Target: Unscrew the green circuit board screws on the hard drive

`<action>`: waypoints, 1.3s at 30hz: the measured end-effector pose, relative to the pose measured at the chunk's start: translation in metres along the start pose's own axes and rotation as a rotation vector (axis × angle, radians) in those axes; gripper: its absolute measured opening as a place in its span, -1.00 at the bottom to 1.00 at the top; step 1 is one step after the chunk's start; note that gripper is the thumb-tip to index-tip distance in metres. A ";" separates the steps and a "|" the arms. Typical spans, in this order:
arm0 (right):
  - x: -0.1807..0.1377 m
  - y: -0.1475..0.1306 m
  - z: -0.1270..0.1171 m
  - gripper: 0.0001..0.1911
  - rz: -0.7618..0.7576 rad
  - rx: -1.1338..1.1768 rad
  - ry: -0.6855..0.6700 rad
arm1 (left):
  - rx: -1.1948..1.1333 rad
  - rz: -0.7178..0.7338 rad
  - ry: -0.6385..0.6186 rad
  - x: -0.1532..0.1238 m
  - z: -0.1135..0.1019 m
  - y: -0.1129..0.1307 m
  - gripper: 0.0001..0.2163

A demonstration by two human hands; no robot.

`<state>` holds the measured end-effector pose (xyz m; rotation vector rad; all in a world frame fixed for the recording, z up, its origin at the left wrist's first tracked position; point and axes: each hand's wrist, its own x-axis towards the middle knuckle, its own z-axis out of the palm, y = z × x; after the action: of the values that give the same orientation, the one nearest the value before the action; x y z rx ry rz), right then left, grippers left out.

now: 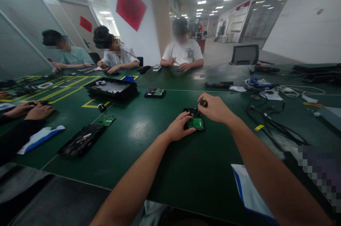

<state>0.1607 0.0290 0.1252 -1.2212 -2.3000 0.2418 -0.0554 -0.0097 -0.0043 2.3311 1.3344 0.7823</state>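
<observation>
A hard drive with a green circuit board lies on the green table in front of me. My left hand grips its left side, thumb at the near edge and fingers over the black part. A screwdriver with a yellow and black handle is held upright in my right hand, over the far right part of the drive. The screwdriver's tip is too small to make out. Another hard drive lies further off to the left.
To the left are a black tray, an opened black casing, a loose green board and a co-worker's hands. Black cables and a white-blue packet lie right. A person sits opposite.
</observation>
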 end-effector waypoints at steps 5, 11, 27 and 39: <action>0.000 0.000 -0.001 -0.84 -0.012 -0.009 -0.008 | 0.007 0.003 0.003 0.000 0.000 0.000 -0.36; -0.002 -0.002 -0.004 -0.84 -0.048 0.045 -0.066 | 0.009 0.005 0.003 0.000 -0.003 0.003 -0.35; -0.002 -0.002 -0.004 -0.81 -0.084 0.093 -0.066 | -0.007 -0.015 -0.011 0.000 -0.002 0.002 -0.35; 0.002 -0.011 -0.007 -0.75 -0.047 0.122 0.019 | -0.003 0.001 0.004 0.002 -0.001 0.002 -0.36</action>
<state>0.1555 0.0242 0.1362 -1.1034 -2.2593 0.3463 -0.0541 -0.0091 -0.0021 2.3289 1.3330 0.7892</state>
